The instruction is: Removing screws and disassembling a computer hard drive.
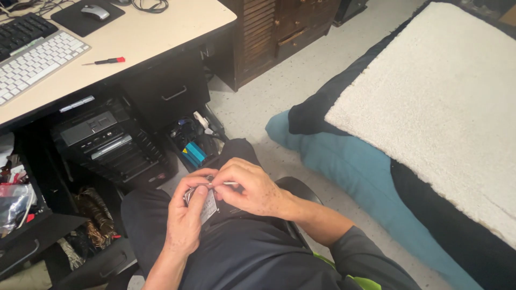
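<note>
Hands low over the lap, both wrists bent inward. Left hand (187,215) cups a small metal drive (207,207) from below, thumb pressed on its top face; the drive sits tilted on the thigh. Right hand (251,188) curls over its upper edge, fingertips pinched on a thin pale tool (231,183) whose tip meets the drive.

Count: two keyboards, one white (32,64), one black (24,29); one mouse (94,11); one red-handled screwdriver (107,61) near the desk (161,32) edge; one black tower (107,142) under the desk.

Open floor right of the knees, up to the teal cushion (344,161).
</note>
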